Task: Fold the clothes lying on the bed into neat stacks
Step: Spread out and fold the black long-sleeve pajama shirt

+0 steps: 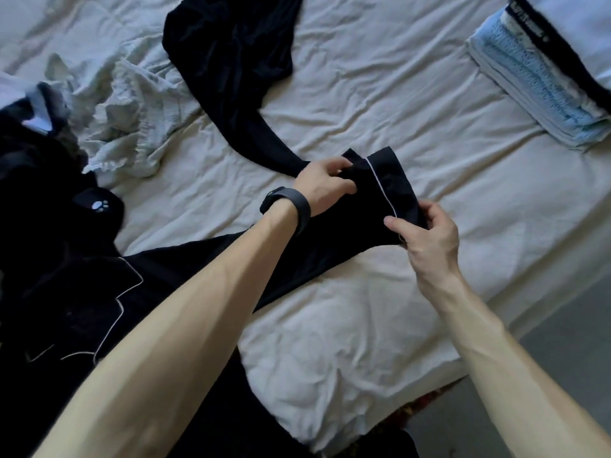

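A black pyjama shirt with white piping (pixel 99 292) lies spread over the left side of the bed, its sleeve (pixel 330 246) stretched out toward the middle. My left hand (pixel 322 186) pinches the far corner of the sleeve's cuff (pixel 393 183). My right hand (pixel 426 236) pinches the near corner of the same cuff. A second black garment (pixel 238 61) lies crumpled at the top centre. A pale ruffled garment (pixel 132 120) sits bunched at the left.
A folded stack of light blue and white clothes (pixel 535 81) stands at the upper right on the bed. The wrinkled white sheet (pixel 396 94) covers the bed. Grey floor (pixel 562 342) shows beyond the right edge. More dark clothes are piled at the far left (pixel 29 153).
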The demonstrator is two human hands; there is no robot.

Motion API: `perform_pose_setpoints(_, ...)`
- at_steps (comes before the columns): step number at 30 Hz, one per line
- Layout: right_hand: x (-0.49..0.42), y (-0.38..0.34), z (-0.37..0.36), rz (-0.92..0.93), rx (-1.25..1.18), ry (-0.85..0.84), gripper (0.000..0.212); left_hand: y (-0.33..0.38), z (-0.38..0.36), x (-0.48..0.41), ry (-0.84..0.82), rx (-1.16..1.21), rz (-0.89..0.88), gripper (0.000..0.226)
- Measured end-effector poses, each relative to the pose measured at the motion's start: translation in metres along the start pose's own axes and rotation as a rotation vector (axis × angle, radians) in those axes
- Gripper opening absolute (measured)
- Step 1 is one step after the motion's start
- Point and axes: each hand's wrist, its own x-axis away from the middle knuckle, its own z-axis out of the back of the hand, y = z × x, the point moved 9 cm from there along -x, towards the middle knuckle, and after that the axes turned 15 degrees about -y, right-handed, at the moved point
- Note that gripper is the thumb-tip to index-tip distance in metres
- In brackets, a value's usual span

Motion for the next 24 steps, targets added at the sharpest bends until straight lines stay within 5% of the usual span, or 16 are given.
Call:
perform_pose_setpoints(4,0.079,-0.02,-0.095,0.112,0.159,-0.165,0.026,-0.05,0.042,0.13,0.112,0.266,-0.055,0.025)
perform_pose_setpoints(11,0.269,0.044,-0.281,0.449,0.605,-0.538,0.018,-0.247,0.062,0.394,0.21,0.4,0.204,0.02)
perform_pose_setpoints(17,0.412,0.219,-0.389,0.431,1.116,-1.043,0.028,-0.435,0.006,0.545,0.306,0.396,0.456,0.022)
perform_pose_setpoints(24,0.488,0.358,-0.4,0.172,1.419,-1.366,0.048,-0.565,-0.058,0.594,0.49,0.69,0.646,0.007)
